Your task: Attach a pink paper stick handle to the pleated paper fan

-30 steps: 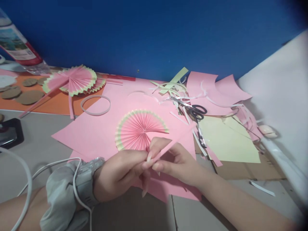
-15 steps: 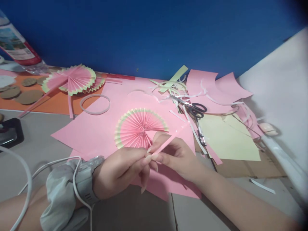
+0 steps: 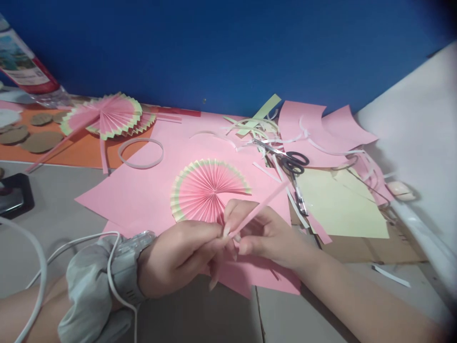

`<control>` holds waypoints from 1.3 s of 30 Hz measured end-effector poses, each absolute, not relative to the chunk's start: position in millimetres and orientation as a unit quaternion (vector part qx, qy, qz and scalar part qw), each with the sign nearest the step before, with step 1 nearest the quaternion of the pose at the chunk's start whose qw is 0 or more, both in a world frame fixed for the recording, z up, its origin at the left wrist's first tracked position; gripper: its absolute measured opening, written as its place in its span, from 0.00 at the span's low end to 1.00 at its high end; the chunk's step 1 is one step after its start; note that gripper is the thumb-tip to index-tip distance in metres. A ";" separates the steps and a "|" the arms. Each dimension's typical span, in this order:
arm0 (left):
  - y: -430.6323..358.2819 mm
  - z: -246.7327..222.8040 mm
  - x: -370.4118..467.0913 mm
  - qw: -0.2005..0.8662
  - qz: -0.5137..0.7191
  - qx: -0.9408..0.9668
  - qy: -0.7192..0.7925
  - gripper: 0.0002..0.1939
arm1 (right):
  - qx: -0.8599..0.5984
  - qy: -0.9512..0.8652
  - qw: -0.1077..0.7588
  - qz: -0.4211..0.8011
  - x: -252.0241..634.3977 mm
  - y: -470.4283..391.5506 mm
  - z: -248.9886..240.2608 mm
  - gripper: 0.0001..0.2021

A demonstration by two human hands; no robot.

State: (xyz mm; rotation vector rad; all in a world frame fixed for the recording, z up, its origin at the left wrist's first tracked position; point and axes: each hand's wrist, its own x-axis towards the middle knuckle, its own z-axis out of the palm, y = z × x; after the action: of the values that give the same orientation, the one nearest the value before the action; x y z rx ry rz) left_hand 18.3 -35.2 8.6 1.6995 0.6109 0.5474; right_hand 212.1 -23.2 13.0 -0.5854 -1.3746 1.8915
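My left hand (image 3: 189,252) pinches the lower end of a narrow pink paper strip (image 3: 262,205), which slants up to the right. My right hand (image 3: 267,233) is at the same end, its fingers curled around the strip and its thumb a little apart; how firmly it grips is hard to see. Just beyond my hands, a pleated pink paper fan (image 3: 210,183) with a green and yellow rim lies on pink paper sheets (image 3: 143,202). My hands hide its lower edge.
Black-handled scissors (image 3: 294,162) lie among paper scraps (image 3: 257,126) at the right. Pale green paper (image 3: 342,205) rests on cardboard (image 3: 400,247). Finished-looking fans (image 3: 114,116), a pink ring (image 3: 141,153), cardboard discs (image 3: 44,142) and a bottle (image 3: 30,71) are at the left. A white cable (image 3: 116,267) crosses my left wrist.
My right thumb has come away from the strip's pinched end. The strip's far end has moved slightly right, and my left fingers have shifted a little to the right.
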 end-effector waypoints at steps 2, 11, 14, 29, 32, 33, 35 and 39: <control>-35.3 9.0 18.6 0.597 0.223 0.724 0.262 0.19 | -0.220 -0.550 0.368 0.716 211.1 -23.5 14.3 0.07; -36.7 9.7 17.3 0.656 0.223 0.674 0.257 0.17 | -0.245 -0.551 0.388 0.697 221.3 -19.2 8.6 0.09; -36.8 11.2 16.9 0.655 0.225 0.674 0.257 0.17 | -0.253 -0.550 0.388 0.695 222.3 -17.9 9.3 0.08; -36.5 11.4 17.2 0.664 0.232 0.665 0.251 0.17 | -0.223 -0.529 0.347 0.742 229.2 -14.2 9.7 0.19; -36.1 11.4 17.9 0.658 0.220 0.676 0.247 0.17 | -0.184 -0.545 0.362 0.733 221.7 -18.3 14.9 0.10; -36.1 11.1 18.1 0.658 0.219 0.678 0.244 0.17 | -0.181 -0.548 0.366 0.730 220.0 -18.9 15.7 0.08; -36.0 10.6 18.4 0.659 0.220 0.678 0.240 0.16 | -0.180 -0.553 0.372 0.724 218.2 -19.1 15.7 0.07; -35.9 10.8 18.3 0.653 0.223 0.683 0.239 0.16 | -0.197 -0.547 0.406 0.705 219.8 -18.2 12.3 0.06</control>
State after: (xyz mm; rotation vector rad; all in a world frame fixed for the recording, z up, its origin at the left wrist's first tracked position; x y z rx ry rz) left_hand 18.3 -35.9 10.8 1.5505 0.5423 0.5072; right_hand 219.8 -18.2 12.3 -0.4977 -1.3803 1.7777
